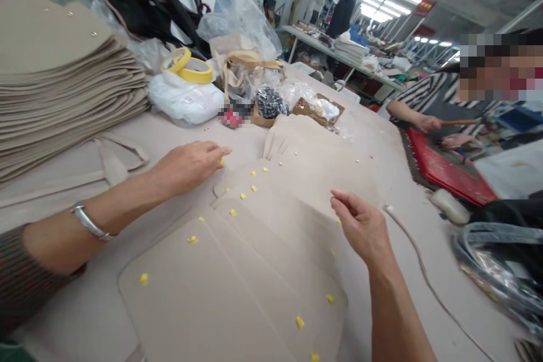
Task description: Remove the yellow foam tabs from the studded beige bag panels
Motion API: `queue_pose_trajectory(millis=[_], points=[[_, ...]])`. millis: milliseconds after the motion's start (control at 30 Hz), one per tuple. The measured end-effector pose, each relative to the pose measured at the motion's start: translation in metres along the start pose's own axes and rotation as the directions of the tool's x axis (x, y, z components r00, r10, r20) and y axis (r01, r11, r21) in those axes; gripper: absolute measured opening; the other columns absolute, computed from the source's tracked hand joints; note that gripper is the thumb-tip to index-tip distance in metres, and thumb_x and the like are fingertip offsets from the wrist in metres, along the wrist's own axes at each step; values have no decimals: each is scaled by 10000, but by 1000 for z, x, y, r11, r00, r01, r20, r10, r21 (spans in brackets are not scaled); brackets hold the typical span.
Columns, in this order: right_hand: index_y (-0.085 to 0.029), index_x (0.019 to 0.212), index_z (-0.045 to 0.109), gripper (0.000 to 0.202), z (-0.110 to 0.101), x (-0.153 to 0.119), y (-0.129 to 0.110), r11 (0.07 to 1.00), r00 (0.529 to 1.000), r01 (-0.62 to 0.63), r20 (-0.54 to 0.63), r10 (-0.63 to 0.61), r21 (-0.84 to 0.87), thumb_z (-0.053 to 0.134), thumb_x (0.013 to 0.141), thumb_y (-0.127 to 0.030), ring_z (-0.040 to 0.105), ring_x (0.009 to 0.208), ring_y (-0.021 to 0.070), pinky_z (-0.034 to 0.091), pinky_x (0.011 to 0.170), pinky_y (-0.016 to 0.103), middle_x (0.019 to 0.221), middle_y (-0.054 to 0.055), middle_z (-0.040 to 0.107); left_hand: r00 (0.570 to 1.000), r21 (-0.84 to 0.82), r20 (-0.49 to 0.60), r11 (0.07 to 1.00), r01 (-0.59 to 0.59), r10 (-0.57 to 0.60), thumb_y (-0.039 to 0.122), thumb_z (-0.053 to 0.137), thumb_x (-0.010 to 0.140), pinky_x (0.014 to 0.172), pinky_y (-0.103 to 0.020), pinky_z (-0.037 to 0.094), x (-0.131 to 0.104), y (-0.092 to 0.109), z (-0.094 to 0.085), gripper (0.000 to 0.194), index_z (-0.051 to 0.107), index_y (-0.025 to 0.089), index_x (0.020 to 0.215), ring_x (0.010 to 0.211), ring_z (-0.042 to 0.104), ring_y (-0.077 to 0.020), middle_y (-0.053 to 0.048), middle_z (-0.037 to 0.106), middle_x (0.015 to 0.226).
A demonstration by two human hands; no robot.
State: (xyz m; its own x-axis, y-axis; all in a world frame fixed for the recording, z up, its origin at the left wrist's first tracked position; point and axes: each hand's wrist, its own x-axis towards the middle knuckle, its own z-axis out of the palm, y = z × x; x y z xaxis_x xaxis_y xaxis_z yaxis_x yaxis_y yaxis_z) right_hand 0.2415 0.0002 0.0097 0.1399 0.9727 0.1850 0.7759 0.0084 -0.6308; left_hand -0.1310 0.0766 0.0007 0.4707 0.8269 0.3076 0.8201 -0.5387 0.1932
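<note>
Beige panels lie flat and overlapped, fanned out beneath both sets of fingers. Small yellow tape bits dot their edges; one sits pinched at the left fingertips.

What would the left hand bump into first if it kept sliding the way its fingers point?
The left hand points right across the table. Its fingers would probably first reach the fanned beige panels just beyond, though depth is hard to judge.

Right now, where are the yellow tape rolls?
In the head view, the yellow tape rolls sit at the far left of the table, on a white plastic bag, right of the stack of beige panels.
</note>
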Motion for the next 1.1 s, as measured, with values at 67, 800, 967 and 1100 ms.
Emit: queue_pose_trajectory(millis=[67, 800, 967, 1100], points=[[-179, 1057, 707, 329, 9, 4, -1, 990, 998, 61, 43, -56, -125, 524, 856, -365, 654, 786, 197, 508, 766, 343, 914, 70, 720, 1000, 17, 6, 1000, -16, 16, 348, 368, 959, 948, -432, 448, -14, 1, -7, 368, 581, 175, 1205, 1083, 566, -270, -123, 610, 1181], [-191, 1052, 615, 399, 48, 13, -38, 915, 948, 81, 314, 51, -395, 381, 950, -497, 639, 830, 218, 390, 691, 288, 862, 63, 700, 984, -122, -179, 992, -33, 11, 608, 473, 834, 1153, -477, 157, -216, 100, 24, 668, 370, 305, 1420, 1354, 331, -313, -40, 295, 1532], [-170, 801, 613, 481, 41, 1, -52, 932, 818, 153, 571, 66, -327, 394, 903, -586, 556, 661, 183, 336, 588, 276, 699, 28, 625, 997, -94, -67, 995, 24, -31, 606, 608, 772, 1162, -489, 131, -219, 104, 10, 760, 388, 272, 1418, 1374, 298, -336, -74, 293, 1533], [-148, 921, 620, 384, 27, -27, -83, 996, 677, 17, 734, 56, -91, 681, 730, -475, 573, 741, 184, 401, 613, 260, 852, 38, 674, 999, -45, -48, 999, 1, -3, 604, 656, 746, 1170, -481, 117, -219, 104, 4, 818, 388, 244, 1429, 1391, 262, -332, -89, 266, 1544]])
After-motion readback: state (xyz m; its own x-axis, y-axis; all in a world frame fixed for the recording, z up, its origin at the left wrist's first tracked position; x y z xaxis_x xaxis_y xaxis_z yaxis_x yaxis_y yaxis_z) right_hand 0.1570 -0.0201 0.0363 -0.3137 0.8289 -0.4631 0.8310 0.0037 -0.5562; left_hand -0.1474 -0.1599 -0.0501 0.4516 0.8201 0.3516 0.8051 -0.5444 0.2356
